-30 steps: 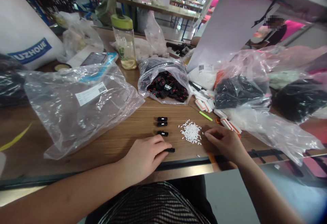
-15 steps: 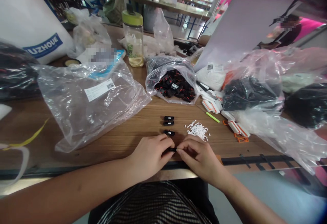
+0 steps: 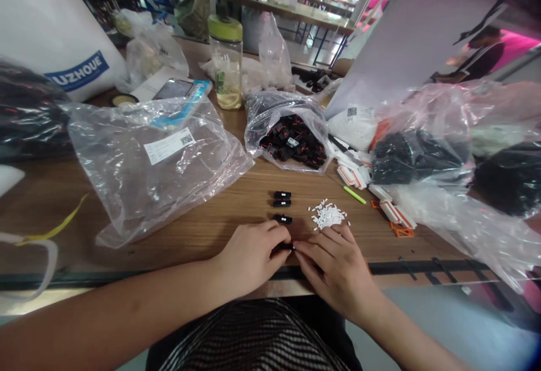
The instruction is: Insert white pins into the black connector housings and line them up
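Observation:
My left hand [image 3: 253,255] pinches a small black plastic connector [image 3: 286,246] at the table's front edge, and the fingers cover most of it. My right hand [image 3: 340,264] meets its right end with thumb and forefinger closed together, where a tiny white spot shows. Whatever sits between those fingertips is too small to make out. The other right fingers extend to the near edge of a pile of small white plastic pieces [image 3: 328,215]. Just beyond the hands lies a black connector with two white dots [image 3: 283,219]. Two similar connectors [image 3: 282,199] lie close together behind it.
Behind the connectors stands an open clear bag [image 3: 253,145] of black-and-red parts. A large clear bag with a label [image 3: 127,173] lies left. A lidded bottle [image 3: 226,72] stands behind. Rightward are a green stick [image 3: 354,194], white-and-orange parts [image 3: 397,216] and filled bags [image 3: 422,157].
My right hand's fingers have flattened and stretched toward the white pile, while its thumb and forefinger stay at the connector. My left hand keeps its hold. The view has shifted slightly.

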The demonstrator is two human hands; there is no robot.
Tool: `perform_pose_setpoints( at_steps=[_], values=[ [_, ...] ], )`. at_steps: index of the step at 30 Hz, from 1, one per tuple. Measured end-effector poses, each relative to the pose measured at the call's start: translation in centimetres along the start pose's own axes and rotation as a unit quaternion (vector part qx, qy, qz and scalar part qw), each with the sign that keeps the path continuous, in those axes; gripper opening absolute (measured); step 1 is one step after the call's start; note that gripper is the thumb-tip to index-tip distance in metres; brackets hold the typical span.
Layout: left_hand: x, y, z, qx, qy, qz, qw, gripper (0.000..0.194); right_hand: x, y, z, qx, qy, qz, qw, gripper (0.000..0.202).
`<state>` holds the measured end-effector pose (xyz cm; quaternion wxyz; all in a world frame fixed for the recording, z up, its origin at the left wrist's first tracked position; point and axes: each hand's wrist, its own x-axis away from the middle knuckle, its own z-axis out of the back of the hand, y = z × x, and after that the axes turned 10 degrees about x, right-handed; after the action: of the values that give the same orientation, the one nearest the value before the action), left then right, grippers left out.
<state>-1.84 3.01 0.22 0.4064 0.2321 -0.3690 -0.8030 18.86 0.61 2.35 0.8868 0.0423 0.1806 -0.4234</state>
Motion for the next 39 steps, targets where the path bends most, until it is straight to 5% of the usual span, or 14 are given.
perform_pose_setpoints(
  at_steps=[7, 12, 17, 26, 33, 39],
  values=[
    [-0.1, -0.1, -0.1, 0.017, 0.004, 0.007, 1.000, 0.006, 0.3, 0.4, 0.4, -0.040, -0.011, -0.019, 0.999, 0.017],
    [0.0, -0.1, -0.2, 0.030, 0.014, 0.005, 0.999, 0.005, 2.6, 6.8, 1.4, 0.003, -0.005, -0.218, 0.976, 0.015],
    [-0.2, 0.0, -0.2, 0.028, 0.018, 0.005, 0.999, 0.004, 4.8, 11.1, 1.0, -0.009, -0.076, -0.251, 0.965, 0.019],
    [-0.2, 0.1, 0.0, 0.031, 0.017, 0.002, 0.999, 0.004, 4.8, 13.0, 1.2, 0.026, -0.080, -0.152, 0.985, 0.026],
    [-0.1, -0.1, -0.1, 0.034, 0.014, -0.002, 0.999, 0.004, 5.6, 12.6, 1.2, -0.007, -0.052, -0.289, 0.956, 0.025],
    [-0.2, -0.1, -0.2, 0.033, 0.015, -0.002, 0.999, 0.003, 5.2, 12.3, 0.7, -0.017, -0.061, -0.299, 0.952, 0.022]
  ],
)
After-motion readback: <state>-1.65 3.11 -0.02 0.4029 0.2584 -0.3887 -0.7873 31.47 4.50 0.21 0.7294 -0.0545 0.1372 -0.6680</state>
